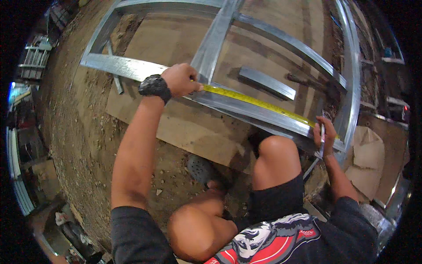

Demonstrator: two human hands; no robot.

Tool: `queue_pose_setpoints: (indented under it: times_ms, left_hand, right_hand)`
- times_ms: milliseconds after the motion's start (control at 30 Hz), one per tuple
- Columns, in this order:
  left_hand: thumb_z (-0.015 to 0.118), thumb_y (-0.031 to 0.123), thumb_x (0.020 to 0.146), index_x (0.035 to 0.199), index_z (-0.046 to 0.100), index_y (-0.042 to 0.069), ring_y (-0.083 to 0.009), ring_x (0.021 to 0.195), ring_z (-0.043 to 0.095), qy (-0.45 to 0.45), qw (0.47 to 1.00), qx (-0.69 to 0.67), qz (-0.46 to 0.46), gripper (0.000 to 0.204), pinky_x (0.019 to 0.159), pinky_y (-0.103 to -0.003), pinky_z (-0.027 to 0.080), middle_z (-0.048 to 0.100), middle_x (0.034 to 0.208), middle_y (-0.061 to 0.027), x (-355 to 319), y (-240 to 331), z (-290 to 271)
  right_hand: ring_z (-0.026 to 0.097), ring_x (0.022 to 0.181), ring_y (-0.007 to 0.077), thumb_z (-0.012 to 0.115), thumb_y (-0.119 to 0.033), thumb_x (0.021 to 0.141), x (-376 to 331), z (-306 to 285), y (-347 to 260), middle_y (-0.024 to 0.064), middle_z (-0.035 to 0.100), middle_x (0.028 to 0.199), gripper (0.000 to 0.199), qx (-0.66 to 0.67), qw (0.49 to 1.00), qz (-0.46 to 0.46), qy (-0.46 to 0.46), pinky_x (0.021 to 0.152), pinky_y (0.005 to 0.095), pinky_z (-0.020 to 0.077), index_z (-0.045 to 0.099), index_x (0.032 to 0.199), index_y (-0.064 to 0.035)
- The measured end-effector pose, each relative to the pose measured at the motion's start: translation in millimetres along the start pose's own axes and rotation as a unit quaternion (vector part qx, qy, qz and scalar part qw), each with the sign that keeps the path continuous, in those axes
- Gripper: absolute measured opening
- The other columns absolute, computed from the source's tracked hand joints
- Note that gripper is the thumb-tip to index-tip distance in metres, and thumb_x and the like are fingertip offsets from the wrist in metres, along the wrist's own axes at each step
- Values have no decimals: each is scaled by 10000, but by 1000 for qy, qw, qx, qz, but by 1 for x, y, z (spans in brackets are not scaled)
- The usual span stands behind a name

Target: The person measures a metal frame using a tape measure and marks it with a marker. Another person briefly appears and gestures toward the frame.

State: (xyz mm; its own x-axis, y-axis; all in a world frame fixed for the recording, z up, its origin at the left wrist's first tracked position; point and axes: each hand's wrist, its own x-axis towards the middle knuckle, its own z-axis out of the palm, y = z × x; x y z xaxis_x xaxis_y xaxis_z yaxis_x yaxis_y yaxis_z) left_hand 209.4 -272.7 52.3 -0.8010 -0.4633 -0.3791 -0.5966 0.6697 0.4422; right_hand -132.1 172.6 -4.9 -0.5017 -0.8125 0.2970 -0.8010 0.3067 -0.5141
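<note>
Head view: I'm looking down on brown dirt ground [83, 119], rough and pebbly, with a flat brown sheet [193, 136] laid over it; cardboard or thin board, can't tell. On that sits a silvery metal frame [263, 115], its bars running past the top of my view. Room is dim, dark at the rim: ladder-like rack [35, 58] far left, creased brown paper [367, 147] over at right. Yellow tape measure [259, 104] lies stretched along the near bar, between the two hands and a bit past the right one. Left hand [181, 80] is closed, thumb and fingers pinching the tape's left stretch, just by the crossbar joint. Right hand [324, 134] grips a slim white stick [322, 135], pen-like, fingers at the tape near the frame's right corner. Edges: near bar slants down to the right and meets the side bar there; the sheet's near edge runs roughly alongside, nearer to me. Right knee [279, 154] is close to the near bar, so it's tight on that side; more room left, where dirt and sheet show between left forearm and frame. Inside the frame, a short metal piece [267, 82] and a dark-handled tool [307, 81] lie beyond the tape, apart from it.
</note>
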Motion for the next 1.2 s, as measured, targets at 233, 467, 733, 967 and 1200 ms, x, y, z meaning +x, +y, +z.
queue_pose_setpoints:
  times_ms: [233, 467, 733, 967, 1200]
  left_hand:
    - [824, 349, 856, 923, 760, -23, -269, 688, 664, -43, 999, 11, -10, 383, 689, -416, 529, 697, 741, -182, 7, 2, -3]
    - [837, 352, 861, 922, 758, -43, -224, 695, 648, -54, 997, 30, -46, 407, 667, -416, 518, 701, 753, -175, 8, 4, -6]
    - [834, 321, 851, 914, 771, -27, -188, 706, 648, -60, 997, 28, -44, 359, 666, -387, 519, 686, 727, -126, 11, -3, -3]
    - [832, 365, 840, 905, 784, -13, -211, 710, 678, -75, 994, 40, -64, 386, 692, -400, 536, 716, 741, -139, 13, -8, -8]
    - [797, 413, 864, 844, 775, -27, -242, 623, 665, -84, 988, 120, -56, 441, 637, -455, 523, 693, 664, -167, 19, -12, -9]
  right_hand:
    - [714, 872, 341, 736, -40, 833, 6, 1, -7, 164, 715, 965, 300, -17, 999, -35, 21, 786, 406, 564, 711, 1132, -50]
    - [711, 899, 378, 743, -62, 814, 7, -6, -16, 188, 729, 994, 301, -9, 999, -27, 19, 804, 452, 576, 711, 1113, -50]
    - [724, 864, 370, 670, -90, 919, 7, 1, -11, 180, 744, 967, 187, 96, 986, 77, 116, 796, 438, 573, 727, 1094, -61]
    - [737, 885, 335, 670, -100, 912, 11, 8, -6, 160, 758, 998, 207, -4, 983, 69, 167, 794, 411, 565, 728, 1108, -69]
    - [704, 955, 322, 693, -174, 888, 5, 13, 5, 114, 735, 1008, 257, -106, 991, 56, 64, 870, 485, 518, 703, 1142, -133]
